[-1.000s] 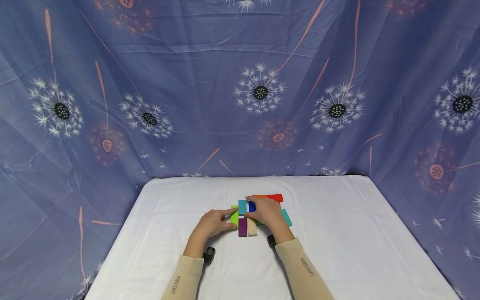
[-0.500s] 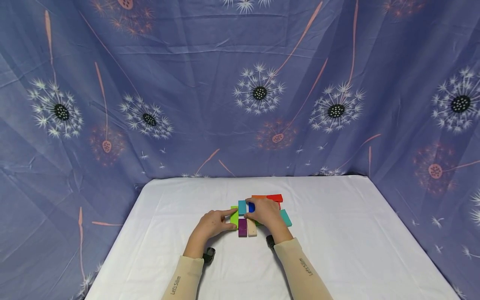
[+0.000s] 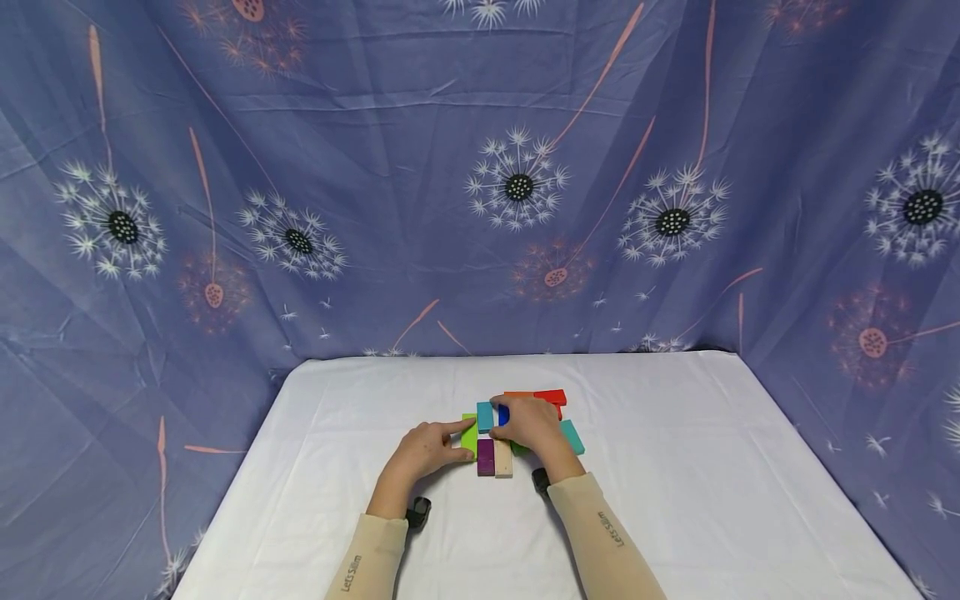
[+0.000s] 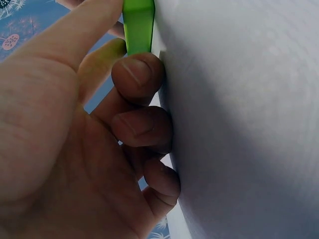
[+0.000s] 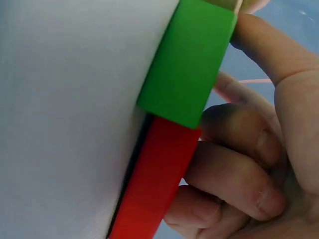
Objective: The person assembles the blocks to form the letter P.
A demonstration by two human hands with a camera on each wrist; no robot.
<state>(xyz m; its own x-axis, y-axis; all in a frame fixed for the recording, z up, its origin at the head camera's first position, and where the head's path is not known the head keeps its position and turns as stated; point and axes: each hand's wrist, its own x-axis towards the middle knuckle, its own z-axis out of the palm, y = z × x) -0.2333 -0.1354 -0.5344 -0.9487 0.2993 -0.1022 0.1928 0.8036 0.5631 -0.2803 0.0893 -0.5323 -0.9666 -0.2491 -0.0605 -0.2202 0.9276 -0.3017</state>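
My left hand point(image 3: 426, 447) pinches a lime green block point(image 3: 469, 435) between thumb and forefinger at its two ends; the other fingers curl close to the cloth in the left wrist view. My right hand point(image 3: 531, 422) reaches over the cluster and pinches a dark blue block point(image 3: 503, 413), partly covered by the hand. Between the hands lies a light blue block point(image 3: 485, 417). Nearer me, a purple block point(image 3: 486, 457) and a plain wooden block point(image 3: 503, 459) lie side by side. Beneath the right hand, the right wrist view has a green block point(image 5: 189, 64) touching a red block point(image 5: 157, 179).
Behind the right hand lie an orange block point(image 3: 517, 394) and another red block point(image 3: 551, 397). A turquoise block point(image 3: 572, 437) lies slanted beside the right wrist. White cloth covers the table point(image 3: 712, 500), and a blue patterned curtain point(image 3: 420, 208) hangs around its back and sides.
The plain wooden block has closed up squarely against the purple one, where a thin gap showed before. Both hands keep almost the same place and grip.
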